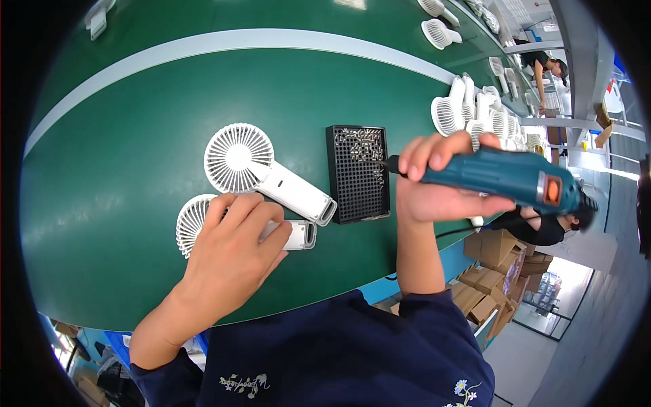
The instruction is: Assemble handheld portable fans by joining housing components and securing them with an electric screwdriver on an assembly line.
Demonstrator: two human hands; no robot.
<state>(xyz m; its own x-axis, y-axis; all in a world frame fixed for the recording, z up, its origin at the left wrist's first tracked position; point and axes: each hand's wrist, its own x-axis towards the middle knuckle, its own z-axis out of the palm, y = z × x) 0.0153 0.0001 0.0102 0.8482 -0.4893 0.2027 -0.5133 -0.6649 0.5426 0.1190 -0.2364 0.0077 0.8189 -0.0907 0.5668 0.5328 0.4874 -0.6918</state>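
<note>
My right hand (427, 193) is closed around a teal electric screwdriver (498, 175), which lies nearly level. Its bit points left, over the black screw tray (331, 176) with small screws scattered across its grid of holes. Under my left hand (234, 244) lies the nearer white handheld fan (300, 236). My curled fingers cover the middle of it, leaving part of its round grille and the end of its handle in sight. Just beyond, another white handheld fan (295, 193) rests on the table, its handle slanting toward the tray.
Several white fans (447, 115) are heaped at the far right of the green table (122, 169). A pale strip (271, 39) curves across the back. A black cord trails from the screwdriver. Cardboard boxes (491, 247) stand beyond the right edge, and other people are at work farther right.
</note>
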